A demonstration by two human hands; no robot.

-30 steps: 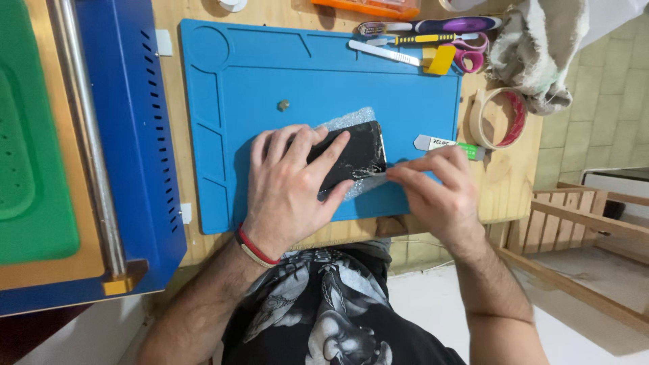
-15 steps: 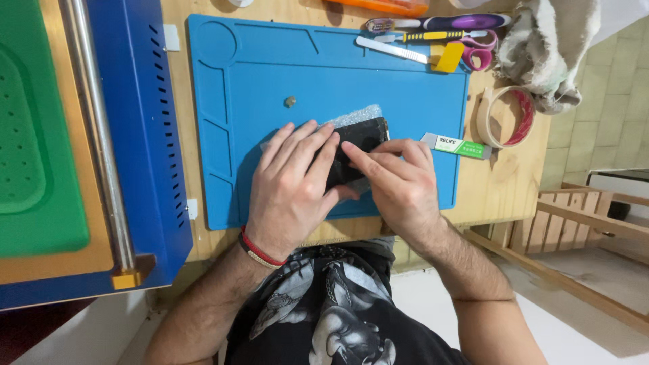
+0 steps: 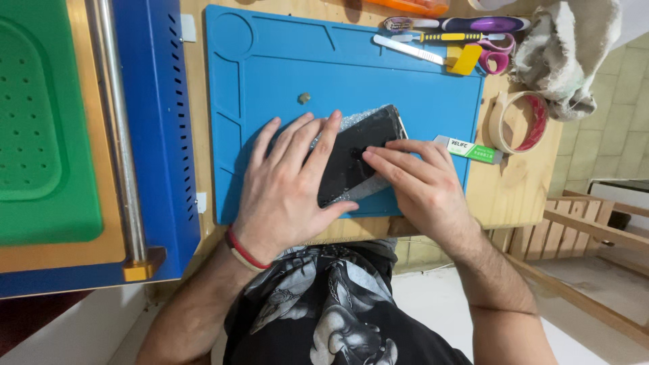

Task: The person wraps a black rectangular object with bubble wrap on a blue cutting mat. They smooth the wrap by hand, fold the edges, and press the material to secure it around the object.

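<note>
On the blue mat [image 3: 284, 74], the right hand [image 3: 419, 186] has slid farther onto the phone [image 3: 362, 145].

Bright even overhead light, soft shadows, sharp focus, slight wide-angle edge distortion

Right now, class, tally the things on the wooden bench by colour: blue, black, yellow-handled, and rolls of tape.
Blue work mat: 1
Black phone, under the left hand and right hand: 1
Yellow-handled tools: 2, a slim tool and a scraper
Tape roll: 1
Total: 5
</note>
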